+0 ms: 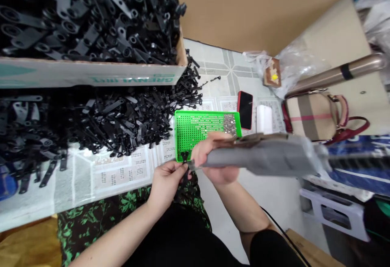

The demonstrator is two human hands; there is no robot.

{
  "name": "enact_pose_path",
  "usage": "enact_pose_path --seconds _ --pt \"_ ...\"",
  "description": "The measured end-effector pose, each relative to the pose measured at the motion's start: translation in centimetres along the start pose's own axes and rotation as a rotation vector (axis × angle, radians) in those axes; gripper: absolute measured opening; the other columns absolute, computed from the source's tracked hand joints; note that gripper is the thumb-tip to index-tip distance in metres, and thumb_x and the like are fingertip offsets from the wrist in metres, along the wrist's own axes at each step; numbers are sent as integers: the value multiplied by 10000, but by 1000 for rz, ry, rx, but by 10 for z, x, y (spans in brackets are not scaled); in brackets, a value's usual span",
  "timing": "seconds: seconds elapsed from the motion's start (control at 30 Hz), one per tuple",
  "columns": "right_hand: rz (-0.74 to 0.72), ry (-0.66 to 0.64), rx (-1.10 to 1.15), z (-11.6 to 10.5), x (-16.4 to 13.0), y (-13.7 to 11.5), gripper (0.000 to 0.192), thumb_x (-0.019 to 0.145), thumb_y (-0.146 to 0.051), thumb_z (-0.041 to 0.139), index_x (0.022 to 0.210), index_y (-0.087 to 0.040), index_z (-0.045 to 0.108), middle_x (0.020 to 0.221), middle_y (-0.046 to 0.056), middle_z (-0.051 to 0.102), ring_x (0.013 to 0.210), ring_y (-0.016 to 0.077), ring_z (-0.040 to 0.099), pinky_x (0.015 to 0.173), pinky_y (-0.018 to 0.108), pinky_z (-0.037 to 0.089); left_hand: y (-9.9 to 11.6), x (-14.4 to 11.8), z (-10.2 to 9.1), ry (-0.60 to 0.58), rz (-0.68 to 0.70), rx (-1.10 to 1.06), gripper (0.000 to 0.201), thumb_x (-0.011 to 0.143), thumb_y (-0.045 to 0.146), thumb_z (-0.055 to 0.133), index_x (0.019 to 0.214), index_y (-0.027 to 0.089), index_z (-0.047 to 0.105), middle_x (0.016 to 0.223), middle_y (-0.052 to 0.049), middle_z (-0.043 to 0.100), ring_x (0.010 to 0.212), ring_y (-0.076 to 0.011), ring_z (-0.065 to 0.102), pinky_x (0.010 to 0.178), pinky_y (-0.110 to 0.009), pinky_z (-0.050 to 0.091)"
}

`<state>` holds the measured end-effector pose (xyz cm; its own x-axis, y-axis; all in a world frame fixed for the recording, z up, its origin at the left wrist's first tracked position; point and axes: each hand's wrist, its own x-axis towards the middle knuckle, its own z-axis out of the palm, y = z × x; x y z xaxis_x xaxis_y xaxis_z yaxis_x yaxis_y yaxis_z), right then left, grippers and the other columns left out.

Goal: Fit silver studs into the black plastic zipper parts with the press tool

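Observation:
My left hand [167, 181] pinches a small black plastic part [184, 156] at the near left corner of the green tray [177, 135]. A grey electric screwdriver [271, 154], lying nearly level and blurred by motion, is gripped by my right hand [202, 153]. Its tip points left at the black part, close to my left fingertips; whether they touch I cannot tell. Holes cover the tray's floor, and small silvery screws [230, 124] are heaped at its right end.
Black parts fill a cardboard box [137, 74] at the back left, and a loose heap [122, 116] lies before it. Right of the tray are a red-edged phone [245, 110], a white object [264, 119] and a handbag [313, 114]. A black cable [284, 234] runs at lower right.

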<state>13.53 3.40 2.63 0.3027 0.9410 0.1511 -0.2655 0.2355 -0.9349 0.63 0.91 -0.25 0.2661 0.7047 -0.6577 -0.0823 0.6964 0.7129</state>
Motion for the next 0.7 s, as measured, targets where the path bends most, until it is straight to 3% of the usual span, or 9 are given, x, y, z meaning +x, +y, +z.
enact_pose_path --seconds 0.07,0.13,0.3,0.43,0.63,0.7 --pt "-214 86 21 -6 21 -5 439 749 -634 568 1021 -290 586 465 -91 508 326 101 442 358 248 423 0 -4 -5 -18 -28 8 220 632 368 735 560 164 696 524 -33 671 459 -112 477 473 -235 380" --pt "-338 197 -2 -15 42 -3 319 796 -520 571 1009 -284 580 472 -97 497 337 86 443 380 231 425 -2 -7 -11 36 -16 -2 199 598 358 775 635 168 729 571 -37 697 502 -129 532 505 -244 419" --pt "-256 278 -64 -28 66 22 390 772 -554 554 1037 -269 536 463 -108 479 333 89 443 393 248 424 -5 -6 -17 255 77 -92 215 577 323 812 731 192 741 567 24 654 536 -112 540 538 -229 440" --pt "-217 305 -115 -29 68 34 482 734 -635 541 1023 -249 529 456 -113 462 329 88 441 400 261 427 -3 1 -12 288 86 -120 228 579 340 812 723 183 730 510 53 576 486 -94 493 493 -222 419" --pt "-233 323 -138 -31 66 37 470 737 -646 536 977 -242 529 464 -109 469 342 90 443 413 266 417 2 7 -6 331 54 -177 244 520 330 830 676 178 721 519 45 596 462 -95 510 454 -218 425" --pt "-253 276 -145 -32 63 40 456 741 -635 549 980 -248 521 489 -104 484 363 91 456 423 267 427 4 8 -5 331 48 -185 221 514 315 827 644 177 715 518 44 597 467 -90 511 457 -207 423"
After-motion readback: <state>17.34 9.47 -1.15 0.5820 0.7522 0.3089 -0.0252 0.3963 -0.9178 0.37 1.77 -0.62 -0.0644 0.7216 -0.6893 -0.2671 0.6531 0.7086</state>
